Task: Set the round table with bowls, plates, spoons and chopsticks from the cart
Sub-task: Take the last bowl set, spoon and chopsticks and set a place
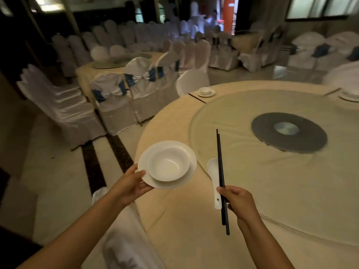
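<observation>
My left hand (130,185) grips the rim of a white plate (155,181) with a white bowl (168,165) sitting on it, held over the near left edge of the round table (174,220). My right hand (240,200) holds a pair of black chopsticks (220,162) and a white spoon (214,175) together, pointing away from me above the tablecloth. A set place with a bowl on a plate (206,92) and chopsticks (196,98) lies at the table's far left edge. Another plate setting (349,96) shows at the far right edge.
A glass turntable (242,117) with a dark round base (289,133) covers the table's middle. White-covered chairs (58,105) with blue sashes stand to the left around a second round table (108,65). A covered chair back (120,239) sits just below my left arm.
</observation>
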A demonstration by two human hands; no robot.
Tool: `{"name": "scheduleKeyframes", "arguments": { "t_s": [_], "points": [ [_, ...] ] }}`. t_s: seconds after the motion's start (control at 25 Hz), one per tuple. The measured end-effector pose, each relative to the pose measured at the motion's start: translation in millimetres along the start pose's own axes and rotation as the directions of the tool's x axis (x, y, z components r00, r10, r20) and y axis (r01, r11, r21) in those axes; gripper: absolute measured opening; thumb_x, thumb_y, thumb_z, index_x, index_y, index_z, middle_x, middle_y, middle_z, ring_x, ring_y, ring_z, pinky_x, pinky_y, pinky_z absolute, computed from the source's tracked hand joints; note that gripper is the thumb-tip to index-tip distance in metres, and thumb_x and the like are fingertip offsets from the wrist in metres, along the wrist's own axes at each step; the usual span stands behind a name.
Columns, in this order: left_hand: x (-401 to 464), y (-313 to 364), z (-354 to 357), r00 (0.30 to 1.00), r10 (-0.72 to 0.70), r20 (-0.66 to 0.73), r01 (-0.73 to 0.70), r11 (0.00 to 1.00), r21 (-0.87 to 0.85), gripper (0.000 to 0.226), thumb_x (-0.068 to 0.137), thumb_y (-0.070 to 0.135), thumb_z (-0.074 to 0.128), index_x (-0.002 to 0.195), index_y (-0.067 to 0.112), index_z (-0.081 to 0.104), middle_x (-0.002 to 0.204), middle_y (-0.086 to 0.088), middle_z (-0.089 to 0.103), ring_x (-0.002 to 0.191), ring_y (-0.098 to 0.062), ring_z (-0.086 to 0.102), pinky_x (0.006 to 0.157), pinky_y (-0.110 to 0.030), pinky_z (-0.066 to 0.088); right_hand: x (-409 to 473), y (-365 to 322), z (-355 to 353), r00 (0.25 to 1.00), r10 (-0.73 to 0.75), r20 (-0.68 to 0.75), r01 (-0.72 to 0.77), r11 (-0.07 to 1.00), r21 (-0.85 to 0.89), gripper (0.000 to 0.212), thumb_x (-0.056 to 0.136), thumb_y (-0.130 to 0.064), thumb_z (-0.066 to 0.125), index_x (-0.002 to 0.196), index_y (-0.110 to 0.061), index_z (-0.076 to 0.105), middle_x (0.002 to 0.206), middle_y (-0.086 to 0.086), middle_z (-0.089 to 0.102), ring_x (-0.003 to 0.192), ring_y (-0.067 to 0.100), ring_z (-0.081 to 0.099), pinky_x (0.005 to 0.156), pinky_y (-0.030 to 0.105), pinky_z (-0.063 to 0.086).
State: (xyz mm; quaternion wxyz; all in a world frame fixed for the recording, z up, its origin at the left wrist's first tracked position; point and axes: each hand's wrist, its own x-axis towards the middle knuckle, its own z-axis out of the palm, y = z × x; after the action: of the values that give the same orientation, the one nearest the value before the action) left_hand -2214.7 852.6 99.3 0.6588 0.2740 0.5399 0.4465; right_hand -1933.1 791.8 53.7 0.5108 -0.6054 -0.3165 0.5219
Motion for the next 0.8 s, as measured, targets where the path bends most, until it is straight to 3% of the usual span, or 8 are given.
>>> {"name": "scheduleKeyframes", "arguments": {
  "t_s": [0.16, 0.28, 0.4, 0.8],
  "points": [
    [87, 3, -15, 0.974, -0.105, 0.198, 0.091, 0.993, 0.080, 0.034, 0.090, 0.006, 0.052, 0.122, 0.019, 0.049, 0.119, -0.014, 0.061, 0.090, -0.028, 0.069, 0.062, -0.038, 0.060, 16, 19, 25, 0.983, 0.032, -0.179, -0.025, 0.999, 0.039, 0.024, 0.081, -0.010, 0.068, 0.058, -0.013, 0.063, 0.045, -0.014, 0.058, 0.049, 0.001, 0.053, 0.052, 0.017, 0.035],
    [143, 5, -27, 0.919, -0.206, 0.335, 0.157, 0.973, 0.167, 0.034, 0.090, 0.008, 0.053, 0.122, 0.020, 0.052, 0.119, -0.013, 0.061, 0.090, -0.029, 0.070, 0.064, -0.039, 0.059, 17, 31, 49, 0.943, 0.072, -0.324, -0.052, 0.996, 0.072, 0.023, 0.081, -0.011, 0.068, 0.058, -0.010, 0.064, 0.056, -0.004, 0.059, 0.057, 0.010, 0.054, 0.055, 0.021, 0.036],
    [181, 2, -34, 0.856, -0.305, 0.417, 0.194, 0.938, 0.286, 0.033, 0.087, 0.011, 0.057, 0.118, 0.023, 0.055, 0.112, -0.011, 0.067, 0.089, -0.030, 0.071, 0.063, -0.038, 0.059, 12, 46, 69, 0.885, 0.129, -0.448, -0.077, 0.988, 0.132, 0.016, 0.080, -0.011, 0.070, 0.064, -0.012, 0.071, 0.058, -0.004, 0.065, 0.059, 0.010, 0.059, 0.056, 0.022, 0.041],
    [227, -82, -48, 0.661, -0.597, 0.454, 0.285, 0.760, 0.585, 0.033, 0.089, 0.010, 0.054, 0.120, 0.023, 0.053, 0.101, -0.012, 0.073, 0.088, -0.035, 0.069, 0.065, -0.043, 0.058, 4, 113, 88, 0.783, 0.297, -0.546, -0.250, 0.955, 0.161, 0.019, 0.081, -0.014, 0.068, 0.062, -0.010, 0.068, 0.050, -0.009, 0.061, 0.047, 0.002, 0.056, 0.046, 0.008, 0.041]
  ]
}}
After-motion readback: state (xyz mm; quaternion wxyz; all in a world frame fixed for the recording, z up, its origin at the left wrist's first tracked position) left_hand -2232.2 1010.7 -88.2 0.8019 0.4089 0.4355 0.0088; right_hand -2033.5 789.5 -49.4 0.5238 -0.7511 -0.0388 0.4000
